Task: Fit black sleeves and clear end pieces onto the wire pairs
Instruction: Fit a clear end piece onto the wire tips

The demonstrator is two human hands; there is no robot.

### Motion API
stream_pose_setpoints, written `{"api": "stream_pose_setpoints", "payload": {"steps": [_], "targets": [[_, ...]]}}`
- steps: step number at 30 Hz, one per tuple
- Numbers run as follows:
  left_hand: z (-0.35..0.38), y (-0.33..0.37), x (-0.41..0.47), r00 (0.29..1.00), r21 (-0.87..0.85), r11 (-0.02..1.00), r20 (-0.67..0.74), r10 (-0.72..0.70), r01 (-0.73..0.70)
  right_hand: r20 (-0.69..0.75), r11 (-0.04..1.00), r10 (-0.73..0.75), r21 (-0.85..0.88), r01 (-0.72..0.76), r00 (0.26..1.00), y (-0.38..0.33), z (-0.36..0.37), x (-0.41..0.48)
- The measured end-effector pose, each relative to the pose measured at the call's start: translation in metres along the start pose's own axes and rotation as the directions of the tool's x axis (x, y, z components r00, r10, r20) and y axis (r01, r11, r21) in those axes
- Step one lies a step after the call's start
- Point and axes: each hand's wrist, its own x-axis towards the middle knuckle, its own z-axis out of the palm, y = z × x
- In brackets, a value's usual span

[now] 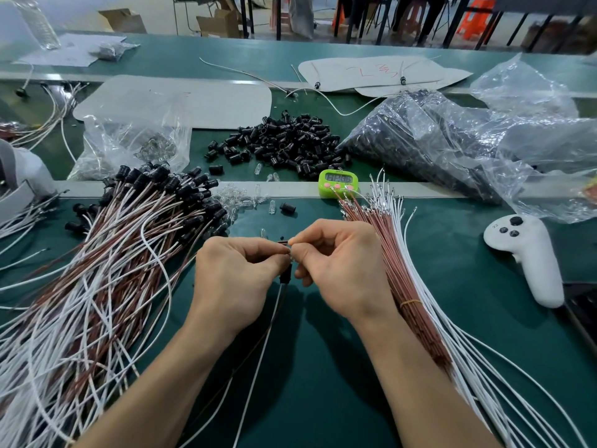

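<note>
My left hand and my right hand meet at the middle of the green bench, fingertips pinched on the top of one wire pair, a white and a brown wire that trail down toward me. A black sleeve sits on that pair just under my fingers. The wire tips between the fingertips are mostly hidden. A heap of finished pairs with black sleeves lies at the left. Bare brown and white wires lie in a bundle at the right. Loose black sleeves are piled behind, with clear end pieces scattered nearer.
A green timer stands behind my hands. A white controller lies at the right. A plastic bag of black sleeves fills the back right, a bag of clear pieces the back left. Cardboard sheets lie beyond.
</note>
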Motion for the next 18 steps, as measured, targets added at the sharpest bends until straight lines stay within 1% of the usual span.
{"api": "stream_pose_setpoints", "payload": {"steps": [3,6,9,13,16,18], "targets": [[0.0008,0.0002,-0.0006,1.000,0.014,1.000,-0.004,0.012,-0.012,-0.008,0.998,-0.029,-0.055,0.028,1.000,-0.0011,-0.0001,-0.0005],[0.0005,-0.0015,0.0001,1.000,0.027,1.000,-0.017,0.004,-0.003,-0.010,0.986,-0.092,-0.144,0.089,0.996,-0.0034,0.0014,-0.0017],[0.0017,-0.0029,-0.0019,1.000,0.042,0.999,0.010,0.017,-0.018,0.002,0.971,-0.140,-0.193,0.137,0.990,-0.0042,0.0019,-0.0020],[0.0032,-0.0036,-0.0010,1.000,0.047,0.999,0.004,0.016,-0.017,-0.003,0.989,-0.092,-0.119,0.091,0.996,-0.0027,0.0035,0.0000],[0.0016,-0.0025,0.0030,0.998,-0.076,0.996,0.054,-0.036,0.040,0.019,1.000,-0.017,0.020,0.017,1.000,-0.0010,0.0025,0.0029],[0.0002,-0.0016,0.0039,0.992,-0.128,0.989,0.115,-0.054,0.069,0.043,0.998,-0.010,0.055,0.007,0.999,-0.0001,0.0011,0.0045]]}}
